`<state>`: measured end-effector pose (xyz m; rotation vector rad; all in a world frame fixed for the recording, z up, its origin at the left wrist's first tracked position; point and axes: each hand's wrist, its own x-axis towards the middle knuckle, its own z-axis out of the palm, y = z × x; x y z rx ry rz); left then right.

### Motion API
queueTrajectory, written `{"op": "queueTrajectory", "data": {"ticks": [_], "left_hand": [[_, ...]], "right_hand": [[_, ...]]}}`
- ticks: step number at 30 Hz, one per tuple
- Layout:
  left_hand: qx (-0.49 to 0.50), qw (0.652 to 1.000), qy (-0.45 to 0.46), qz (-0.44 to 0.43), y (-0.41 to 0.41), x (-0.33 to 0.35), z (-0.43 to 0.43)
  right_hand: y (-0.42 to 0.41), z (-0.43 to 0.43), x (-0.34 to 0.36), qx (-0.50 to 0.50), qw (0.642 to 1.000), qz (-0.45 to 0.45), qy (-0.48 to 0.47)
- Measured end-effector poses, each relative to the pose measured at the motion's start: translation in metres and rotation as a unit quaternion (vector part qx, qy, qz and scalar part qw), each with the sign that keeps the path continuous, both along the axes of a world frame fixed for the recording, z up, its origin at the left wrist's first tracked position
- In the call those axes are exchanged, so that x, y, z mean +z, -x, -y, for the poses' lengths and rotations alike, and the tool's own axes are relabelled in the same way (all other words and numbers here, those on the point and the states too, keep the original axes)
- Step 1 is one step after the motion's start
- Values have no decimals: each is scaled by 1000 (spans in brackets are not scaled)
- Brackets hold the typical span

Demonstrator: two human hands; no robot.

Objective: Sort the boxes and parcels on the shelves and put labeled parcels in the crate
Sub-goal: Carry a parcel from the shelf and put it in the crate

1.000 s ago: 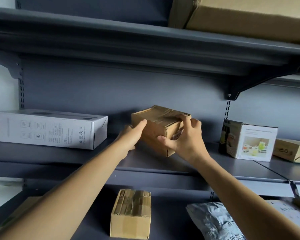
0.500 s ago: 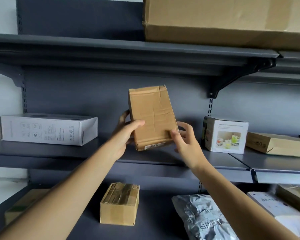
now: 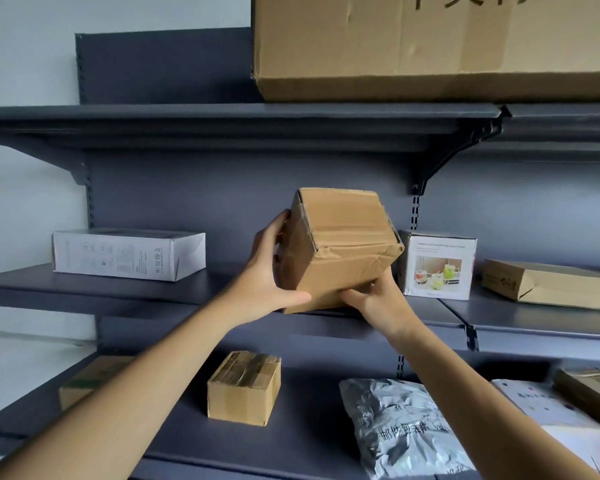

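Dark grey metal shelving fills the view, with 3 shelves in sight against a pale wall. At its centre both hands hold a brown cardboard box (image 3: 340, 244) in the air, tilted, in front of the middle shelf (image 3: 84, 289) and clear of its surface. The left hand (image 3: 267, 275) grips the box's left side, thumb stretched along the lower front edge and fingers wrapped behind. The right hand (image 3: 371, 296) grips the lower right corner from underneath, fingers curled against the bottom face. Brown tape runs across the box's top face, and its front is creased; no label shows on the faces in view.

On the middle shelf, a long white printed box (image 3: 129, 254) lies to the left, well apart from the hands. Just right of the held box stands a white box with a tea-set picture (image 3: 437, 265), and further right lies a flat cardboard parcel (image 3: 548, 284).

On the lower shelf (image 3: 309, 434), a small taped cardboard box (image 3: 243, 389) sits between the 2 forearms, a crumpled grey mailer bag (image 3: 402, 431) with printed characters lies to its right, and a white box (image 3: 548, 414) lies beyond the right forearm. A large cardboard carton (image 3: 430, 46) rests on the top shelf (image 3: 222, 114).
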<state>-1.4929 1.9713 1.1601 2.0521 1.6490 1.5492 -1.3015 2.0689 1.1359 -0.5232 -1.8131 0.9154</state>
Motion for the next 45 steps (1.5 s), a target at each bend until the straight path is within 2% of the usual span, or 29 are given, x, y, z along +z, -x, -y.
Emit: {"op": "queueTrajectory", "data": {"ticks": [2, 5, 9, 15, 18, 22, 25, 31, 34, 36, 40, 42, 45], "left_hand": [[39, 999, -17, -6, -9, 2, 10], [79, 996, -18, 29, -18, 4, 21], [48, 991, 12, 123, -20, 14, 34], [12, 980, 60, 191, 2, 31, 44], [16, 957, 120, 262, 11, 39, 43], [-6, 930, 189, 316, 29, 41, 38], [-40, 901, 223, 371, 43, 39, 33], [-103, 857, 232, 448, 59, 31, 26], [-127, 846, 212, 472, 63, 28, 20], [-146, 844, 201, 476, 63, 28, 18], [-149, 848, 187, 472, 56, 26, 17], [-94, 869, 151, 461, 51, 24, 13], [-18, 910, 116, 397, 46, 23, 10]], "right_hand": [[-1, 1, -4, 8, 1000, -12, 8], [1, 7, -8, 10, 999, -29, 28], [4, 14, -2, -24, 996, -45, 75], [15, 18, 29, -42, 991, -63, 110], [25, 24, 41, -30, 989, -85, 118], [39, 34, 50, -6, 984, -107, 141], [46, 38, 47, 7, 987, -89, 137], [52, 44, 40, -9, 994, -47, 99], [59, 45, 35, -20, 993, -6, 118], [61, 48, 33, -10, 987, 12, 158], [60, 50, 37, 31, 978, -38, 203], [59, 52, 40, 14, 981, -69, 180], [56, 48, 42, -29, 986, -104, 129]]}}
